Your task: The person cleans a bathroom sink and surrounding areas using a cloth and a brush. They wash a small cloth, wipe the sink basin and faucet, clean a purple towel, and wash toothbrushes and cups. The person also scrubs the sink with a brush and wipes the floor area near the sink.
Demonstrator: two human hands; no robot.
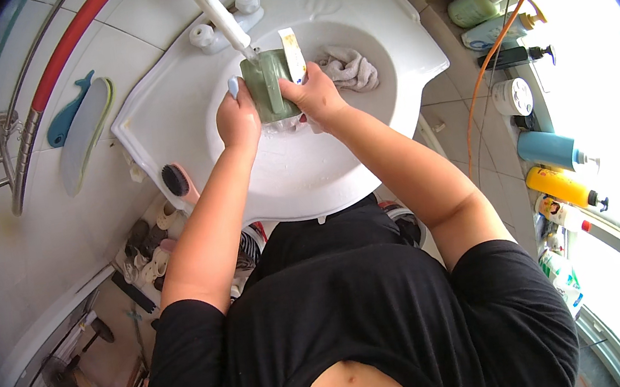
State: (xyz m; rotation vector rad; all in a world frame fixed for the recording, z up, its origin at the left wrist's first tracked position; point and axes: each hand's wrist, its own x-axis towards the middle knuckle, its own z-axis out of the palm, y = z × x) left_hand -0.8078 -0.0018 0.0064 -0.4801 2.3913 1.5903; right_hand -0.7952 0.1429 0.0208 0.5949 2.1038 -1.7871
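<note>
Over the white ceramic basin [368, 162], under the white tap spout [217, 14], you are gripping an olive-green plastic cup [268, 85]: left hand [238, 121] and right hand [317, 97] are both curling closed around it. Being wet, it could be slipping into the basin beside the grey rag [350, 69].

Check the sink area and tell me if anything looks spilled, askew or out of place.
Nothing looks spilled or broken. Both hands, left hand and right hand, hold a green cup under the faucet. The one odd item is a crumpled cloth lying inside the white sink basin, beside the right hand.
</note>
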